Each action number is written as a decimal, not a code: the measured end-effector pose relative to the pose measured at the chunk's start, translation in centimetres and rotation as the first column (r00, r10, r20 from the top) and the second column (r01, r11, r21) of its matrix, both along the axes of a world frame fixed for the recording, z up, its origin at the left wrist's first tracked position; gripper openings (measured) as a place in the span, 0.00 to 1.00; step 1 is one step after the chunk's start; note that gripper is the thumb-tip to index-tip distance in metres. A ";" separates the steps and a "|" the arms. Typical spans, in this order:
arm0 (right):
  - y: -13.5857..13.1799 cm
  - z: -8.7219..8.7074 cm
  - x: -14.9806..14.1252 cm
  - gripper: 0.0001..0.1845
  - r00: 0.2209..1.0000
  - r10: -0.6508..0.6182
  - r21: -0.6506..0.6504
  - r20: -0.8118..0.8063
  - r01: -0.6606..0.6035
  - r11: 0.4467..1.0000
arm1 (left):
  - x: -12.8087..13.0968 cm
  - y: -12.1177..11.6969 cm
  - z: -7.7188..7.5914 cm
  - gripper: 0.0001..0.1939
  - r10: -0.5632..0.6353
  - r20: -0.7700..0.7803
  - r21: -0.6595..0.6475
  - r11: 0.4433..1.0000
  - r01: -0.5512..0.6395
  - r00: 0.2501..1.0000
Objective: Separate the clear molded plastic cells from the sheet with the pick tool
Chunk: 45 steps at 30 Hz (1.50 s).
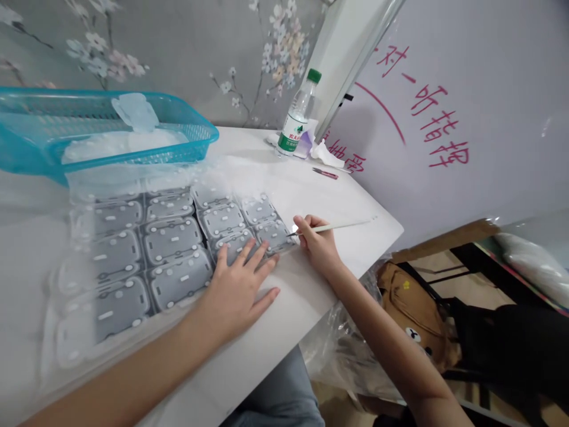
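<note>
My left hand [236, 289] lies flat with its fingers spread, the fingertips on the near right part of a sheet of grey rounded panels [178, 240]. The panels sit in rows and carry white dots and short bars. In my right hand [320, 248] is a thin, pale-handled paintbrush [335, 226], pinched between thumb and fingers. Its dark tip points left, close to the sheet's right edge; I cannot tell whether it touches. A whitish haze blurs the far and left parts of the sheet.
A blue plastic basket [205, 137] at the back left holds white pieces. Behind my right hand stand a green-capped bottle [291, 126], crumpled tissue [328, 155] and small red thread snips [325, 173]. A whiteboard [498, 89] rises at right; a brown bag [406, 314] sits below the table.
</note>
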State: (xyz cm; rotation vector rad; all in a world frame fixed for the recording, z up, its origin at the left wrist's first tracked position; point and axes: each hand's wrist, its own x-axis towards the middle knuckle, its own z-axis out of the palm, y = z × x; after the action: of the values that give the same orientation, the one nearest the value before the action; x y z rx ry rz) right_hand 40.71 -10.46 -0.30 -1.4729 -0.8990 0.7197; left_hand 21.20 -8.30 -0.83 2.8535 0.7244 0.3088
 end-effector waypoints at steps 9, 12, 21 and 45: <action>-0.1 -0.2 -1.5 0.28 0.966 -0.014 -0.056 0.259 0.030 0.998 | 0.2 0.2 0.1 0.25 0.006 -0.004 -0.012 1.000 -0.006 1.000; 0.0 -0.4 -1.6 0.28 0.958 -0.011 -0.076 0.288 0.034 0.997 | 0.3 0.2 0.2 0.24 0.006 -0.006 -0.008 1.000 -0.006 1.000; -0.4 -0.2 -2.5 0.30 0.897 -0.071 -0.050 0.436 0.103 0.993 | 0.3 0.1 0.2 0.25 0.006 -0.010 -0.002 1.000 -0.006 1.000; -0.9 -0.5 -2.1 0.29 0.745 -0.138 0.009 0.653 0.175 0.985 | -0.1 -0.4 0.2 0.26 -0.018 0.036 -0.009 1.000 0.018 0.999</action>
State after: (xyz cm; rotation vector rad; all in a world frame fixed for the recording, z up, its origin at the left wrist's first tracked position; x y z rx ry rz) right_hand 38.60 -11.38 -0.80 -1.8651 -1.2636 0.0734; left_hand 21.07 -8.73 -0.65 2.8366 0.6914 0.3515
